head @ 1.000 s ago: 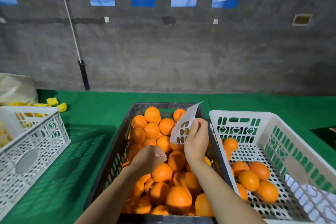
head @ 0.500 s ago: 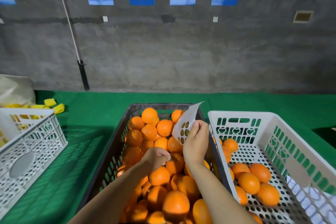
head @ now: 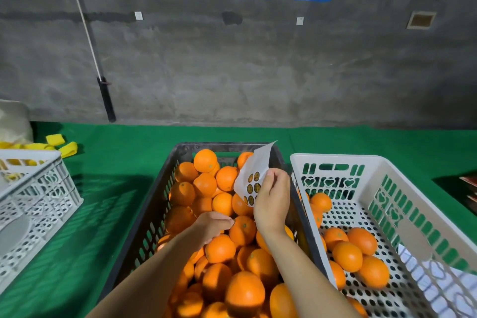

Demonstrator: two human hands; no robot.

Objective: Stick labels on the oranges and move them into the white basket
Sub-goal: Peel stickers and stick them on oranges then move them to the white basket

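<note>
Our right hand (head: 272, 199) pinches the label sheet (head: 254, 178) upright above the dark crate (head: 154, 204) of oranges (head: 206, 183). Our left hand (head: 213, 226) curls its fingertips against one orange (head: 244, 230) mid-crate. The white basket (head: 387, 170), touching the crate's right edge, holds several oranges.

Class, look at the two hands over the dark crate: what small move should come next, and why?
Probably the left hand presses its pinched fingers onto the orange just beside them. The right hand holds the label sheet clear above, and that orange lies in the dark crate, not yet in the white basket.
</note>
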